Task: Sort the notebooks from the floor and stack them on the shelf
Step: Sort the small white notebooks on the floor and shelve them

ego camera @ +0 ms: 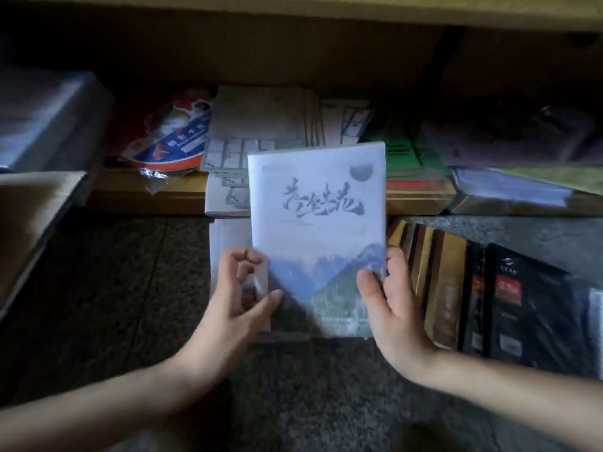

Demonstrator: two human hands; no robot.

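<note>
A pale notebook pack (316, 223) with dark brush lettering and a mountain picture is held up in front of the low shelf (156, 197). My right hand (391, 305) grips its lower right edge, thumb on the cover. At its lower left edge my left hand (238, 298) touches it with the thumb, fingers curled and apart. Under it on the floor lies another pale pack (225, 243), mostly hidden. A row of dark and tan notebooks (456, 288) lies on the floor at the right.
On the shelf lie grid-paper workbooks (261, 132), a red and blue packet (173, 138), green books (404, 154) and wrapped stacks (509, 187) at the right. A wrapped bundle (42, 119) and a cardboard flap (32, 216) sit at the left. The floor (114, 288) is dark speckled stone.
</note>
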